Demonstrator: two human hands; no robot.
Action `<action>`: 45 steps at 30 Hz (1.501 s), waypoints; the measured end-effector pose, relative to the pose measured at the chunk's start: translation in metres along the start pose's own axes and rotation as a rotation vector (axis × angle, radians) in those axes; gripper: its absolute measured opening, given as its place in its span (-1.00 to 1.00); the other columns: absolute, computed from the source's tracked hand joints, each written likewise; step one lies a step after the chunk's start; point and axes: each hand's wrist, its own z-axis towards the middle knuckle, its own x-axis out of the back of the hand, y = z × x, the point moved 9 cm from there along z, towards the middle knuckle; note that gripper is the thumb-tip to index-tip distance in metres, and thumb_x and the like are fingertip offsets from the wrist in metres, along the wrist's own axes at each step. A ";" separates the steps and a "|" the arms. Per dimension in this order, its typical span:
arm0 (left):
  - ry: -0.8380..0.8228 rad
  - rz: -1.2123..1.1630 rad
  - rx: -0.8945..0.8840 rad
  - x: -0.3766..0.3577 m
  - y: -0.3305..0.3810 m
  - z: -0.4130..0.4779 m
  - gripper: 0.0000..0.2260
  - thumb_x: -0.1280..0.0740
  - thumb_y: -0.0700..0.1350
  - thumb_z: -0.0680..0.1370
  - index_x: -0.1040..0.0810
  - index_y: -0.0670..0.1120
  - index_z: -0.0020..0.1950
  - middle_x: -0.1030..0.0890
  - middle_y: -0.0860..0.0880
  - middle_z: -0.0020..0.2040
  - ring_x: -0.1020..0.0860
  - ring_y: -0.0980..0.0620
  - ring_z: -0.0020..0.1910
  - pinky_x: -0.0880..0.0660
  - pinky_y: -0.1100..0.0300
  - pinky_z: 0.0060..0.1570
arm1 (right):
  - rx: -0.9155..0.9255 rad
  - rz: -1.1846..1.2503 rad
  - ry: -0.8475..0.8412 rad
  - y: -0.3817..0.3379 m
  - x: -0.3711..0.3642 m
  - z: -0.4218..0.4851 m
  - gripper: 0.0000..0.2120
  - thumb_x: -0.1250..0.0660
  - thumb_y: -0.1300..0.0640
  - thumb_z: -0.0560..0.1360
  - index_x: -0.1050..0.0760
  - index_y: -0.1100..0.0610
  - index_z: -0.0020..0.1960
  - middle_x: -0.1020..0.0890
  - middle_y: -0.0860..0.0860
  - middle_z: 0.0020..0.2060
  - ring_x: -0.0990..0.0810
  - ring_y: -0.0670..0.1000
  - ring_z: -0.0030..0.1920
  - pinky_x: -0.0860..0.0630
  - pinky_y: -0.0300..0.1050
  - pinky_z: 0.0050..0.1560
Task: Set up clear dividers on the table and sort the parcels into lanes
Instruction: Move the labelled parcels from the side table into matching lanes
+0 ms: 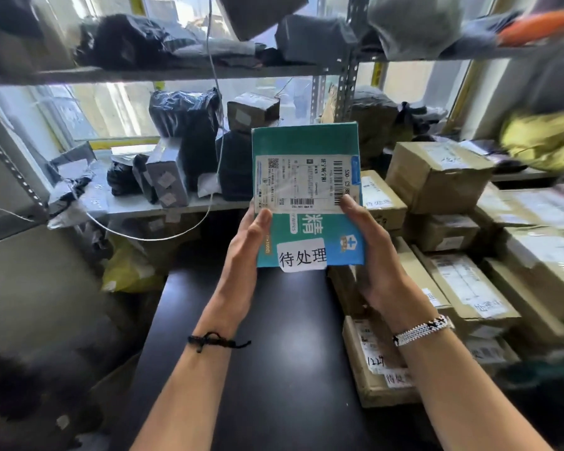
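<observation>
Gripping the teal parcel (306, 196) above the black table (274, 353), long axis twelve-to-six, I have the left hand (248, 249) clasping its nine o'clock edge, the right hand (372, 255) its three o'clock.

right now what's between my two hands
The teal parcel, held at its sides by the left hand and right hand, above the black table; the head view shows it.

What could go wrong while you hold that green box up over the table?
The green box is gripped only at its lower half by the left hand and right hand, so it might slip onto the black table. Its white sticker hangs past the bottom edge and could peel off.
</observation>
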 end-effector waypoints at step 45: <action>-0.247 0.470 0.573 -0.168 -0.132 0.005 -0.51 0.10 0.54 0.49 -0.52 0.50 0.18 -0.63 0.27 0.19 -0.63 0.11 0.20 -0.55 -0.11 0.31 | -0.676 -0.437 0.332 -0.001 0.272 -0.005 -0.32 -0.32 -0.55 0.36 -0.65 0.00 0.13 -0.79 0.09 -0.08 -0.71 0.19 0.10 -0.52 0.39 0.19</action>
